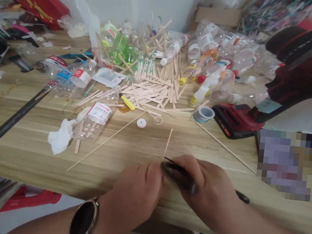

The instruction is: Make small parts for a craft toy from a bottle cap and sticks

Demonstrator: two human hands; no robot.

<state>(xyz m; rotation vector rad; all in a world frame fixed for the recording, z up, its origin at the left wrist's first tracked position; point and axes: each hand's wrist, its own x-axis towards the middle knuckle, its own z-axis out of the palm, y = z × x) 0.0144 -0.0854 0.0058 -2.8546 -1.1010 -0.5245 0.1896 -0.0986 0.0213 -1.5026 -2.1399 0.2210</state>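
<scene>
My left hand, with a watch on the wrist, is closed around a thin wooden stick whose upper part sticks out beyond the fingers. My right hand grips a black hand tool; it is blurred, and I cannot tell whether it is pliers or a cutter. The tool's dark tip touches or nearly touches the stick, right beside my left hand. Ahead of both hands lies a white bottle cap with a small hole in it. A longer thin stick lies to the left.
A red and black cordless drill stands at right, beside a tape roll. Flat wooden sticks are heaped mid-table, near a yellow-handled tool. Plastic bottles crowd the back. A label-wrapped bottle lies left, near a black bar.
</scene>
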